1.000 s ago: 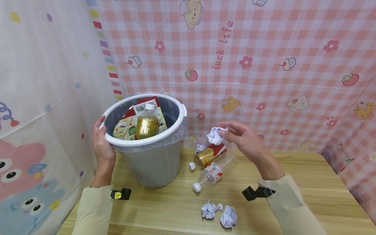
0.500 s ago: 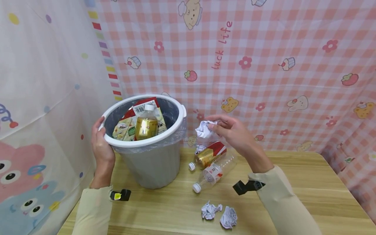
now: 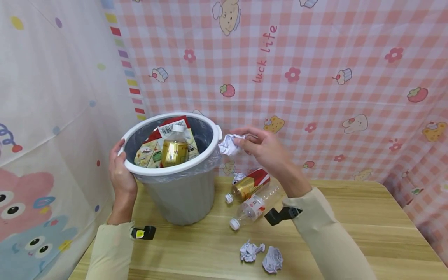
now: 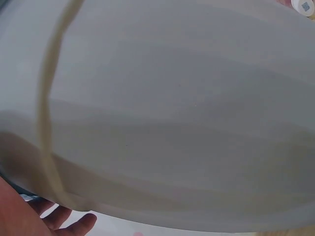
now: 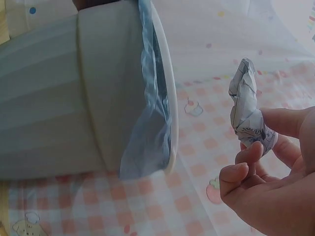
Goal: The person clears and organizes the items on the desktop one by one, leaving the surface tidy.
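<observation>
The grey bin (image 3: 182,186) is standing on the bench (image 3: 367,217) at its left end, lined with a thin plastic bag and already holding cartons and a gold-labelled bottle (image 3: 174,149); the left hand (image 3: 120,175) is gripping the white rim, fingers curled over the near edge, steadying it; the right hand (image 3: 267,149) is hovering just beside the rim's right side, its fingers pinching a crumpled paper ball (image 3: 228,144), which is hanging in the air at rim height, not yet over the opening. The step in hand looks like carrying this ball to the bin; the next move probably calls for a short shift left until the ball is above the opening, then loosening the pinch. On the pale wooden bench two bottles (image 3: 250,194) are lying on their sides beside the bin; two more paper balls (image 3: 260,256) are sitting nearer the front edge; pink checked cloth with cartoon prints is hanging behind and at the sides.
</observation>
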The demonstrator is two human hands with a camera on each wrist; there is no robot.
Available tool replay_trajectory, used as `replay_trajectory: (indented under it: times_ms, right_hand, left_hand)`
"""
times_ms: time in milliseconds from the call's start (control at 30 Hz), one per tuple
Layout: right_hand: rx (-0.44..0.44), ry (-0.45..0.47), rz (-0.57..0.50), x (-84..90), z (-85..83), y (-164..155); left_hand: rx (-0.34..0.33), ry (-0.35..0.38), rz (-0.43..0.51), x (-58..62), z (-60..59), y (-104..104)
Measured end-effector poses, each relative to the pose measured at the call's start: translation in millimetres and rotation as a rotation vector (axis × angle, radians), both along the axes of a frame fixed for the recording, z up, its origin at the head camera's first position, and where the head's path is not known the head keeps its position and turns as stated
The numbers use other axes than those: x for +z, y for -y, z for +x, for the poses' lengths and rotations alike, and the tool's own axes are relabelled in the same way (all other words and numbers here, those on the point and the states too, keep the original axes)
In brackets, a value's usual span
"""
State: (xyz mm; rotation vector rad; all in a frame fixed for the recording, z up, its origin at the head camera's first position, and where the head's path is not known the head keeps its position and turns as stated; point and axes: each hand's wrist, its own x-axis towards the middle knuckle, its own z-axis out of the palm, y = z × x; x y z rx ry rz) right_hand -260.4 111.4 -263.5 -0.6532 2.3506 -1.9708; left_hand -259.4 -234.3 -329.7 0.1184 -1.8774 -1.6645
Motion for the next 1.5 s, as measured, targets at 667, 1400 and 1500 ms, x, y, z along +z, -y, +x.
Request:
replay_trajectory:
  times_ms: [667,1400,1500]
  right_hand:
    - [-0.018,-0.011,0.001,13.6,-14.8,61]
    - [-0.057,-0.065,0.132,4.6,-26.5,87]
    - [-0.064,-0.065,0.148,3.4,-26.9,88]
  left_hand:
    - [-0.010,0.001,0.019,0.8,-0.5,-2]
    - [-0.019,-0.003,0.037,-0.1,0.3,-1]
    - [-0.014,-0.002,0.036,-0.8,-0.1,0]
